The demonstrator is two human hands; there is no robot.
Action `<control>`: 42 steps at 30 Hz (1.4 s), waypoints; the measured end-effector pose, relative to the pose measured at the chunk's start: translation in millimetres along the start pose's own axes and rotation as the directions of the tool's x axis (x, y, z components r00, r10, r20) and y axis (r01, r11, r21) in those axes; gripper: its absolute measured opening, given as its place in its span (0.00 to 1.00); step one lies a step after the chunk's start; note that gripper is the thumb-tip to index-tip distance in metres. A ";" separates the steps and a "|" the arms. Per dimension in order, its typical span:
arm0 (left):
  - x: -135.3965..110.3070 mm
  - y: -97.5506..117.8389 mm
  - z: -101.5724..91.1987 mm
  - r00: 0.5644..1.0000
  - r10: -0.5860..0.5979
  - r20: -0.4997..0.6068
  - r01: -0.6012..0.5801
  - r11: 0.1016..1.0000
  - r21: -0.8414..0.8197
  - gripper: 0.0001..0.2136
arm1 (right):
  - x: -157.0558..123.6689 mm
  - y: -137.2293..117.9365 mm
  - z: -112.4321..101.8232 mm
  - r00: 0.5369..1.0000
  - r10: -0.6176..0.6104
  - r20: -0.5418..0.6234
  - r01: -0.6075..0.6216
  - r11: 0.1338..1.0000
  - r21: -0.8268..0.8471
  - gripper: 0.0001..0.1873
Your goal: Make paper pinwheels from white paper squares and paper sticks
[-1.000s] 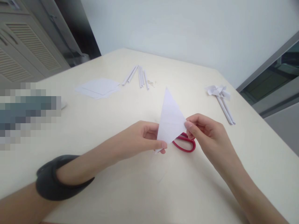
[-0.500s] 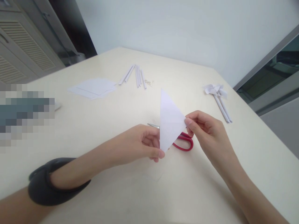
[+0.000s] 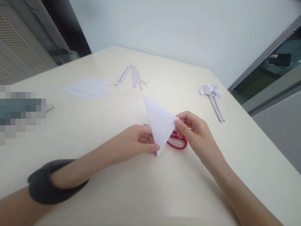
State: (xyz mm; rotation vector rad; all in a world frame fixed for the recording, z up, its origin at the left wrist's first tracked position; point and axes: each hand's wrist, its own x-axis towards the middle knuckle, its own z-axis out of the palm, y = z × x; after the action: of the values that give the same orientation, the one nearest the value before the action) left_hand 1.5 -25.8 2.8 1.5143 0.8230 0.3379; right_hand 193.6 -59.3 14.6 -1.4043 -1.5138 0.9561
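Observation:
A white sheet of paper folded into a triangle [image 3: 160, 121] is held up over the table between both hands. My left hand [image 3: 144, 139] pinches it near the lower corner, thumb in front and fingers behind. At the right corner, my right hand [image 3: 191, 127] grips it between thumb and fingers. A faint crease crosses the paper toward that corner. Scissors with red handles [image 3: 180, 144] lie on the table behind the paper. Part of the blades and handles is hidden by the paper and my hands.
White paper sheets [image 3: 86, 88] lie at the back left. Several rolled paper sticks [image 3: 134, 75] rest at the back, beside small tan bits [image 3: 145, 83]. On the right are paper pinwheels [image 3: 210, 91] on rolled sticks. A blurred-out object [image 3: 21, 108] sits at the left edge.
The folded paper has tilted, its top corner swinging left. Both hands have shifted slightly left in view, as has the whole scene.

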 end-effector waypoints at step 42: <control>-4.1 12.6 4.0 0.997 -0.061 -0.051 0.061 0.998 -0.002 0.04 | -4.9 0.0 12.4 0.968 -0.071 0.241 0.124 0.970 -0.210 0.09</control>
State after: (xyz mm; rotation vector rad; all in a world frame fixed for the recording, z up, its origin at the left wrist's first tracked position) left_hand 4.9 -30.5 15.4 1.4818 0.9071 0.3326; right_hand 182.2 -64.1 9.8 -1.3937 -1.8981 0.9368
